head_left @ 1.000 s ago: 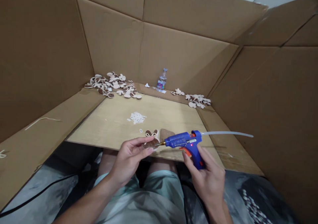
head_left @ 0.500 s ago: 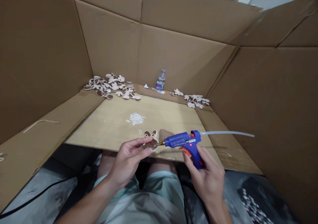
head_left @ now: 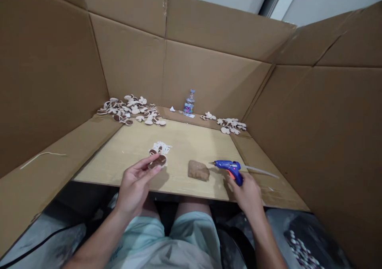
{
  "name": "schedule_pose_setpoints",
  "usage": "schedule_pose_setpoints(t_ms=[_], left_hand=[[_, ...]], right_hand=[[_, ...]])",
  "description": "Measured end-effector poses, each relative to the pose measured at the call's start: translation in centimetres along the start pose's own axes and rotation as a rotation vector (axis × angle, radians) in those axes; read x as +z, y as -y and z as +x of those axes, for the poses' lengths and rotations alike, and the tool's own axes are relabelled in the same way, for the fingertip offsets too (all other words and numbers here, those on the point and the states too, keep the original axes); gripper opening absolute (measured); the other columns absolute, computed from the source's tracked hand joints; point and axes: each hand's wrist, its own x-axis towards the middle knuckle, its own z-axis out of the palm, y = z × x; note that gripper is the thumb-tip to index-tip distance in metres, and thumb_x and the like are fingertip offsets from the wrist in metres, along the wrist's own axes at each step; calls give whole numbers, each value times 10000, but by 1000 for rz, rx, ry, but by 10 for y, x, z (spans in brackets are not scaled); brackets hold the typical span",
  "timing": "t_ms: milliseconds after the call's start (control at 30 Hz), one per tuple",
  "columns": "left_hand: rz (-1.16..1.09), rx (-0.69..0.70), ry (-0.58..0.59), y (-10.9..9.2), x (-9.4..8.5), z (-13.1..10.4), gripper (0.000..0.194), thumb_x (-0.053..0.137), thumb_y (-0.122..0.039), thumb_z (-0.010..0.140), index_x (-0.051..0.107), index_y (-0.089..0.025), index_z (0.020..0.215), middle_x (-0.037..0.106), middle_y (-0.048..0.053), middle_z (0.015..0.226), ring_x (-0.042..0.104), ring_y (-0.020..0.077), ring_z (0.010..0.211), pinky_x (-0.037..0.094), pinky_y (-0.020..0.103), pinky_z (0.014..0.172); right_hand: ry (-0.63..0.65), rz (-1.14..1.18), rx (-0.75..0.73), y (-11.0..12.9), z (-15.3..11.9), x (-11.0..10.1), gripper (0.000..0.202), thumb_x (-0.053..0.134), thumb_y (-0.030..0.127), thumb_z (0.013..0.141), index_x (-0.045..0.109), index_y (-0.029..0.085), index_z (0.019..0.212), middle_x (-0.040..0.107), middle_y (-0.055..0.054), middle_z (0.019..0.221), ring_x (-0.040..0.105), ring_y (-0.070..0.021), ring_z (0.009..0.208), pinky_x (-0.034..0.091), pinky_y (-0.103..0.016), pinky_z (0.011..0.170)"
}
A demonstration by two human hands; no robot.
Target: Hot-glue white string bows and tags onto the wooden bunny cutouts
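Between the thumb and fingers of my left hand [head_left: 135,183] is a brown and cream bunny-shaped piece [head_left: 157,162], its two ears pointing away from me. Behind it lies a small heap of white tags [head_left: 163,146], partly covered by the piece. My right hand [head_left: 246,187] is closed around the handle of a blue hot glue gun [head_left: 228,165]. The gun's nozzle points left, and a clear glue stick [head_left: 262,171] sticks out of its back end. A brown block [head_left: 198,170] rests on the board just left of the nozzle.
Cardboard walls enclose the wooden board [head_left: 185,137] on three sides. A large pile of similar pieces [head_left: 134,109] lies back left, a smaller pile [head_left: 231,125] back right. A water bottle [head_left: 189,102] stands at the back. A cream cord [head_left: 43,154] lies on the left cardboard.
The glue gun has moved right and away from the bunny-shaped piece, uncovering the brown block. My left hand has carried the piece left, near the tags.
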Motion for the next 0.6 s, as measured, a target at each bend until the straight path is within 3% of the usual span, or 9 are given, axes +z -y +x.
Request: schedule_pose_setpoints(t_ms=[133, 300, 400, 467, 500, 567, 600], left_hand=[[34, 81, -90, -4, -13, 12, 343, 818, -173, 645, 746, -211, 978, 759, 16, 1011, 659, 131, 994, 473, 176, 890], [82, 100, -128, -9, -25, 20, 378, 825, -193, 624, 744, -200, 993, 746, 43, 1050, 646, 179, 1029, 474, 235, 904], [96, 78, -94, -11, -27, 20, 377, 822, -202, 629, 744, -201, 998, 753, 50, 1027, 659, 180, 1005, 475, 238, 900], [101, 57, -70, -12, -28, 19, 370, 817, -207, 635, 745, -202, 997, 750, 55, 1041, 657, 180, 1011, 473, 237, 900], [103, 48, -65, -13, -28, 19, 368, 816, -209, 636, 746, -201, 997, 746, 59, 1055, 655, 183, 1019, 473, 240, 901], [103, 31, -60, -12, -28, 18, 370, 811, -210, 640, 744, -198, 1003, 740, 68, 1073, 653, 190, 1026, 474, 252, 905], [98, 22, -56, -12, -28, 18, 372, 807, -210, 644, 742, -195, 1010, 739, 72, 1076, 653, 191, 1026, 472, 258, 910]], right_hand=[[10, -82, 33, -13, 4, 16, 490, 477, 527, 843, 699, 91, 812, 656, -152, 657, 625, -276, 608, 452, -343, 569], [-32, -143, 34, -13, 0, 18, 546, 520, 588, 812, 705, 75, 797, 652, -192, 668, 614, -308, 618, 450, -378, 556], [-203, -183, -12, 9, -6, 14, 595, 544, 624, 789, 689, 72, 960, 652, -251, 871, 610, -360, 765, 463, -462, 633], [-234, -86, -144, 39, -12, 12, 548, 534, 568, 829, 654, 80, 1047, 634, -260, 994, 591, -381, 888, 457, -521, 712], [-181, 18, -267, 58, -15, 13, 468, 527, 505, 860, 645, 95, 1053, 641, -236, 1015, 587, -364, 924, 458, -519, 752], [107, 228, -510, 98, -21, 17, 281, 516, 348, 908, 629, 152, 1076, 669, -163, 1021, 601, -289, 936, 477, -448, 801], [224, 288, -592, 117, -23, 20, 294, 525, 315, 909, 596, 163, 1150, 666, -152, 1071, 599, -276, 969, 481, -432, 823]])
